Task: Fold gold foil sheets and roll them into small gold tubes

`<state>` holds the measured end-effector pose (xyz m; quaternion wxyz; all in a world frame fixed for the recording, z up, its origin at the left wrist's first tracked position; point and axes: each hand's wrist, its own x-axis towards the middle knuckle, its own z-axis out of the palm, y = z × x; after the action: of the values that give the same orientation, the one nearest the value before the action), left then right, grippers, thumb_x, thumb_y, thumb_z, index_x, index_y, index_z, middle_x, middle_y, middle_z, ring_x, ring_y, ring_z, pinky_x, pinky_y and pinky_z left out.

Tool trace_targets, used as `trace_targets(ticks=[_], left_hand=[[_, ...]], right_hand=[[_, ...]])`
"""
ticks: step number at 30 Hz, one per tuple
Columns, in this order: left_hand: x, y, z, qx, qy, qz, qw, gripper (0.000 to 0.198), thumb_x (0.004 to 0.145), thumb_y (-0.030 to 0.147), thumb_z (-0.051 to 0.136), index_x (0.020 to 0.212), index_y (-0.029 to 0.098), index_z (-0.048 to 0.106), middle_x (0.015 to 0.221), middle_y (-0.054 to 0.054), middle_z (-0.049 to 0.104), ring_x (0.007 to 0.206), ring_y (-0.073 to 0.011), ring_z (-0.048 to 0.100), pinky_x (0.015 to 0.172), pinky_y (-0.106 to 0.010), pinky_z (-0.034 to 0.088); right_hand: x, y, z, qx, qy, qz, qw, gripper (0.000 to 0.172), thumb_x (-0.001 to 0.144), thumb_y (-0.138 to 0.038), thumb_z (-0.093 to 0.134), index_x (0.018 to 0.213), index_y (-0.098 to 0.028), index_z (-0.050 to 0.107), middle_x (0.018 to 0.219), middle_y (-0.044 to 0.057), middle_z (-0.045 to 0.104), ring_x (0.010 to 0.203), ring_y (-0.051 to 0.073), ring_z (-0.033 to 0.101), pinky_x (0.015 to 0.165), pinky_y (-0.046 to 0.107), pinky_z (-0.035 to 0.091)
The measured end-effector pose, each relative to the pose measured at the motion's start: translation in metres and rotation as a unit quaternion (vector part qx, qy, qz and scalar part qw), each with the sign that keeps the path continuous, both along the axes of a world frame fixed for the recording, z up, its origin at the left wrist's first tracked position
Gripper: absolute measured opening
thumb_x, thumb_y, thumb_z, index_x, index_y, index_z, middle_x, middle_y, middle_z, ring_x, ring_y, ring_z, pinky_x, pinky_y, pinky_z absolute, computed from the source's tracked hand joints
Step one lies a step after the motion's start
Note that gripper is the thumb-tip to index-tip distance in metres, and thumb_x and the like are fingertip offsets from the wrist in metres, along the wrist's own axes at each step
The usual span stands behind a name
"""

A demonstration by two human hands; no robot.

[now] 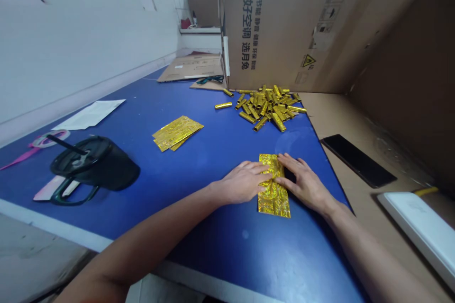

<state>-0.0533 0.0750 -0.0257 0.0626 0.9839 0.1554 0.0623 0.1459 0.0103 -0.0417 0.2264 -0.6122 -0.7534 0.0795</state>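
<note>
A blue table (220, 147) is spread across most of the view. Its far right end is backed by a large cardboard box (284, 38), whose side is printed with black characters and a yellow warning triangle. Flattened cardboard (194, 64) is laid at the table's far end, to the left of the box. At the foot of the box, many short gold tubes (265, 106) are heaped loosely.

A dark lidded mug (103, 163) with a black straw is set at the left, its handle turned toward the near edge. A white oblong device (419, 222) is seen at the right, on brown cardboard. A sheet of white paper (88, 114) is left lying beyond the mug.

The left hand (245, 182) is laid nearly flat, fingers extended over the left and middle of a shiny gold sheet (275, 203). By the right hand (304, 181), the sheet's right side is touched, with thumb and fingers spread apart; whether the edge is pinched cannot be told. The sheet is placed lengthwise on the near right part of the table, its near end uncovered.

A black phone (359, 160) is rested near the right hand, on the brown cardboard. A small fanned stack of gold sheets (177, 133) is positioned between the mug and the heap.
</note>
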Motion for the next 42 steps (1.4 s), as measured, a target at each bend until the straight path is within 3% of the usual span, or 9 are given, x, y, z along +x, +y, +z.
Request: trace_targets(ticks=[3, 6, 9, 12, 19, 23, 32, 42], left_hand=[[0.0, -0.001, 0.001, -0.003, -0.001, 0.006, 1.0, 0.034, 0.086, 0.027, 0.037, 0.118, 0.019, 0.046, 0.128, -0.005, 0.043, 0.12, -0.0177, 0.035, 0.097, -0.034, 0.026], [0.0, -0.001, 0.001, -0.011, -0.002, 0.019, 1.0, 0.035, 0.085, 0.03, 0.039, 0.119, 0.02, 0.045, 0.129, -0.005, 0.042, 0.12, -0.0183, 0.034, 0.097, -0.035, 0.026], [0.0, -0.002, 0.0, -0.013, -0.005, 0.025, 1.0, 0.036, 0.084, 0.03, 0.04, 0.119, 0.021, 0.045, 0.129, -0.004, 0.042, 0.12, -0.0187, 0.034, 0.097, -0.035, 0.026], [0.001, -0.003, -0.001, -0.012, -0.005, 0.026, 1.0, 0.037, 0.084, 0.029, 0.041, 0.12, 0.021, 0.044, 0.13, -0.004, 0.042, 0.12, -0.019, 0.033, 0.097, -0.036, 0.026], [0.002, -0.003, -0.005, -0.005, -0.003, 0.03, 1.0, 0.036, 0.085, 0.029, 0.039, 0.12, 0.02, 0.043, 0.13, -0.005, 0.041, 0.121, -0.0193, 0.032, 0.097, -0.036, 0.024], [0.003, -0.003, -0.005, -0.002, -0.003, 0.029, 1.0, 0.036, 0.085, 0.028, 0.04, 0.12, 0.019, 0.043, 0.13, -0.005, 0.041, 0.121, -0.0194, 0.031, 0.098, -0.037, 0.024], [0.002, -0.006, -0.001, -0.009, 0.001, 0.033, 0.999, 0.045, 0.086, 0.028, 0.039, 0.129, 0.021, 0.03, 0.132, -0.005, 0.038, 0.122, -0.019, 0.03, 0.097, -0.036, 0.023], [0.003, -0.004, -0.003, 0.008, 0.014, 0.022, 1.0, 0.036, 0.088, 0.029, 0.035, 0.122, 0.025, 0.041, 0.132, -0.006, 0.038, 0.121, -0.0207, 0.031, 0.096, -0.038, 0.024]], right_hand=[[-0.003, -0.001, 0.007, 0.02, 0.006, -0.095, 0.995, 0.037, 0.08, -0.042, 0.044, 0.105, -0.017, 0.057, 0.11, 0.012, 0.06, 0.106, 0.027, 0.051, 0.089, 0.047, 0.038], [-0.006, -0.002, 0.012, 0.0, 0.091, -0.207, 0.974, 0.034, 0.079, -0.043, 0.044, 0.093, -0.016, 0.06, 0.085, 0.01, 0.066, 0.075, 0.023, 0.062, 0.068, 0.038, 0.048], [-0.007, -0.001, 0.012, -0.063, 0.217, -0.215, 0.95, 0.037, 0.076, -0.043, 0.047, 0.097, -0.014, 0.056, 0.067, 0.005, 0.065, 0.047, 0.015, 0.057, 0.049, 0.029, 0.047], [-0.007, 0.001, 0.008, -0.087, 0.287, -0.194, 0.934, 0.037, 0.075, -0.037, 0.049, 0.103, -0.012, 0.053, 0.06, 0.002, 0.063, 0.036, 0.011, 0.049, 0.039, 0.025, 0.042], [-0.012, 0.002, -0.003, -0.067, 0.243, -0.168, 0.953, 0.037, 0.074, -0.03, 0.048, 0.11, -0.021, 0.053, 0.062, 0.0, 0.064, 0.049, 0.014, 0.057, 0.046, 0.026, 0.044], [-0.012, 0.003, -0.006, -0.06, 0.217, -0.178, 0.958, 0.043, 0.074, -0.028, 0.046, 0.117, -0.02, 0.049, 0.064, 0.0, 0.065, 0.058, 0.017, 0.059, 0.052, 0.028, 0.045], [-0.015, 0.003, 0.004, -0.08, 0.147, -0.195, 0.967, 0.049, 0.072, -0.023, 0.047, 0.12, -0.019, 0.044, 0.066, 0.0, 0.064, 0.06, 0.017, 0.057, 0.052, 0.027, 0.042], [-0.022, 0.0, 0.01, -0.076, 0.056, -0.207, 0.974, 0.045, 0.074, -0.02, 0.048, 0.119, -0.022, 0.044, 0.065, -0.003, 0.063, 0.061, 0.016, 0.059, 0.053, 0.025, 0.041]])
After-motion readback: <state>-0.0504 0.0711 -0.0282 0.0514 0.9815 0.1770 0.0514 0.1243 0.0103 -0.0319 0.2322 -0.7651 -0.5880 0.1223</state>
